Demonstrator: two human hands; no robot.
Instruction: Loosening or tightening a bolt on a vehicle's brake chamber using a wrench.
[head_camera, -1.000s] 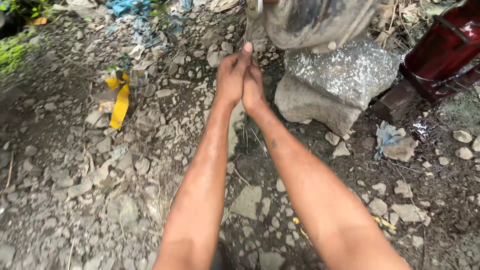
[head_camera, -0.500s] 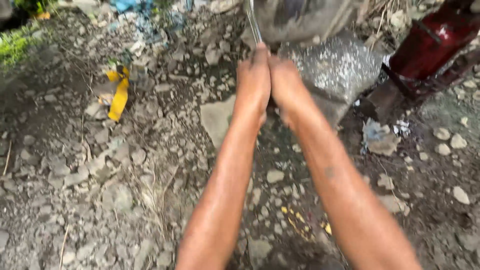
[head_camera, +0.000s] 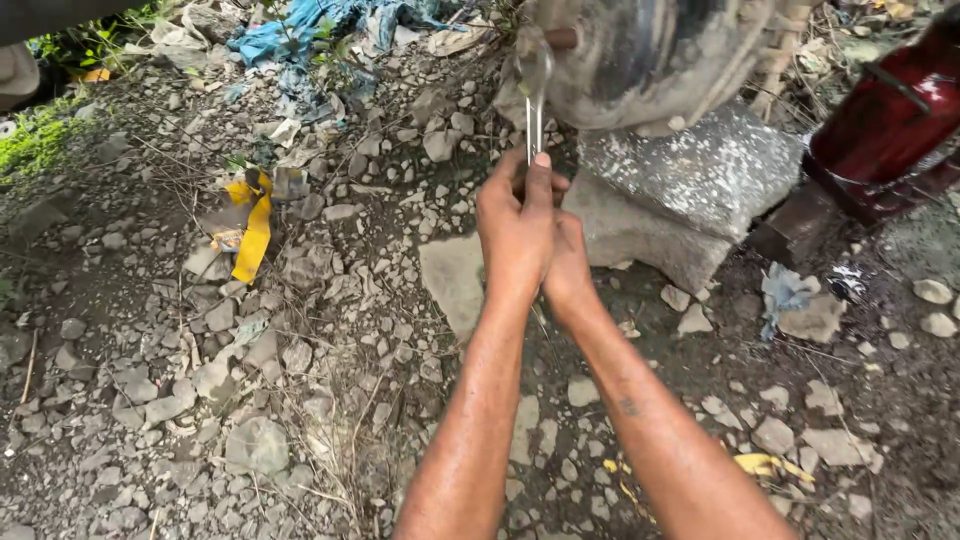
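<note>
- Wrench (head_camera: 534, 105), a slim metal one, stands nearly upright near the top middle of the view, its upper end set on a fitting at the edge of a dirty rounded metal part (head_camera: 650, 55); the join itself is blurred, so how well it seats cannot be told.
- Yellow scrap (head_camera: 252, 222) lies well off to the left on the stony ground (head_camera: 200, 400); nothing there bears on the work.
- Left hand (head_camera: 517, 225) is closed around the wrench handle, thumb laid up along the shaft.
- Right hand (head_camera: 570, 265) is pressed against the left from behind, wrapped over it on the same handle.
- With both hands on one thin handle, a head that slips off the fitting would likely throw the knuckles forward into the grey stone block (head_camera: 690, 190) just beside them.
- The red painted body (head_camera: 890, 120) at far right sits clear of the swing.
</note>
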